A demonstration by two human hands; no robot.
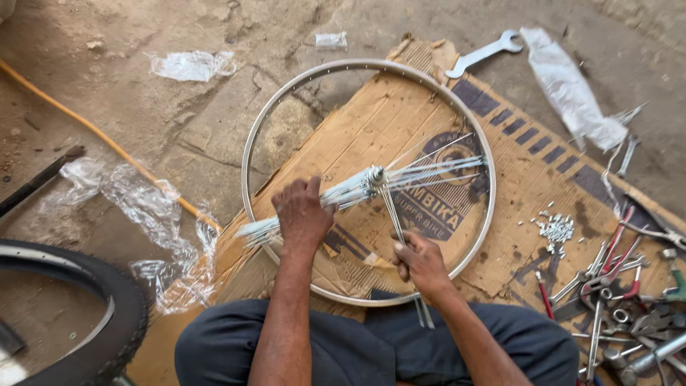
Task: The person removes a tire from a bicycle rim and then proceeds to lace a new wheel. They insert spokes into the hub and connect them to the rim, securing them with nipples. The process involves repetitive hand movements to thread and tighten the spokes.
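- My left hand (301, 214) is clenched around a bundle of spokes (343, 194), gripping them inside the wheel rim (251, 136), left of its middle.
- The hub (374, 175) sits at the rim's middle, just off my left-hand fingers; spokes fan from it toward the rim's right side and out past its lower left edge.
- My right hand (420, 261) pinches a few loose spokes (394, 214) that run from the hub down across the rim's near edge to my lap.
- The rim lies flat, partly on a sheet of cardboard (522, 171), partly on bare ground.
- Right of the rim: a small heap of spoke nipples (556, 229); beyond it, a pile of hand tools (622, 286).
- Above the rim: 1 flat spanner (484, 52).
- Left of the rim, well apart: a tyre (107, 286) and clear plastic wrap (143, 207).
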